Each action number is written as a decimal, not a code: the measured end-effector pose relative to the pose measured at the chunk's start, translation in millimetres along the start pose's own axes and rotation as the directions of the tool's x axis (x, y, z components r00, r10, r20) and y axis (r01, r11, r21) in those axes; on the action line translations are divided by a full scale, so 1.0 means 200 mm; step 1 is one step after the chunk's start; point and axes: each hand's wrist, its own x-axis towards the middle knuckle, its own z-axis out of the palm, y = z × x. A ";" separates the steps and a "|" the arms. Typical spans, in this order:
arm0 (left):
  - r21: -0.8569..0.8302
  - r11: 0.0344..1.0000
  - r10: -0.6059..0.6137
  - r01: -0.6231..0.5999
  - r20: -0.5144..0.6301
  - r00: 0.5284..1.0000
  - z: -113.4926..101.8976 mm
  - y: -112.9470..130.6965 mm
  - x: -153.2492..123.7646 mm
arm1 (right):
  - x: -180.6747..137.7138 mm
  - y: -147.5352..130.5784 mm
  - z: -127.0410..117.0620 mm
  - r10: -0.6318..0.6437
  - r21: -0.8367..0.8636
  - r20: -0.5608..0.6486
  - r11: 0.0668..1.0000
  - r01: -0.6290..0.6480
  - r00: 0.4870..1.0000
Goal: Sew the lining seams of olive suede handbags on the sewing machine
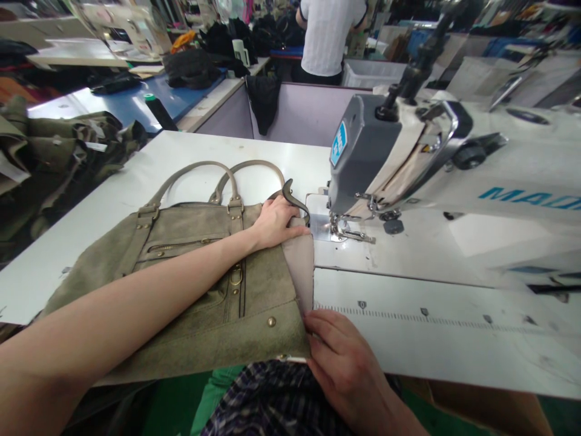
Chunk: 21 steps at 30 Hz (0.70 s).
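Observation:
An olive-green handbag (pixel 267 272) lies on its side on the white sewing table, with its two handles pointing away from me and brass-coloured studs, a zip and buckles on its front. My left hand (pixel 281 221) grips its upper right corner, beside a small dark strap (pixel 294 197), with the thumb on the pale inner side of the edge. At the bag's lower right corner, my right hand (pixel 342 363) pinches the edge between thumb and fingers; some fingertips are hidden. Just right of the bag's edge is the presser foot (pixel 338 229) of a sewing machine (pixel 454 157), apart from the fabric.
A printed ruler scale (pixel 394 313) runs along the table's front. More olive bag pieces (pixel 68 157) are heaped at left. Behind stand a blue-topped table (pixel 131 100) with a dark thread cone (pixel 158 112), another sewing machine (pixel 131 27), and a person in a white shirt (pixel 324 39).

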 end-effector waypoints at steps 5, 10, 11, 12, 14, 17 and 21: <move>0.004 1.000 0.009 -0.009 0.008 1.000 0.00 0.00 0.00 | 0.01 0.03 -0.01 -0.099 -0.007 0.101 0.995 0.100 0.990; -0.021 0.999 0.047 -0.047 0.030 0.998 -0.02 -0.01 -0.01 | 0.03 0.02 -0.01 -0.195 0.046 0.089 0.980 0.192 0.977; -0.025 0.999 0.049 -0.048 0.025 0.998 -0.02 -0.01 -0.02 | 0.04 0.02 -0.01 -0.208 0.054 0.092 0.977 0.204 0.974; -0.027 0.999 0.048 -0.047 0.015 0.999 -0.02 0.00 -0.03 | 0.04 0.03 -0.01 -0.220 0.058 0.099 0.975 0.215 0.970; -0.028 0.999 0.042 -0.042 -0.010 0.999 -0.02 0.03 -0.05 | 0.02 0.03 -0.03 -0.231 0.060 0.133 0.973 0.225 0.964; -0.032 0.998 0.050 -0.051 -0.038 0.998 0.00 0.10 -0.09 | -0.02 0.06 -0.07 -0.291 0.076 0.151 0.956 0.282 0.945; -0.025 0.998 0.055 -0.057 -0.059 0.997 0.03 0.14 -0.02 | -0.02 0.17 -0.16 -0.303 0.091 0.185 0.952 0.291 0.935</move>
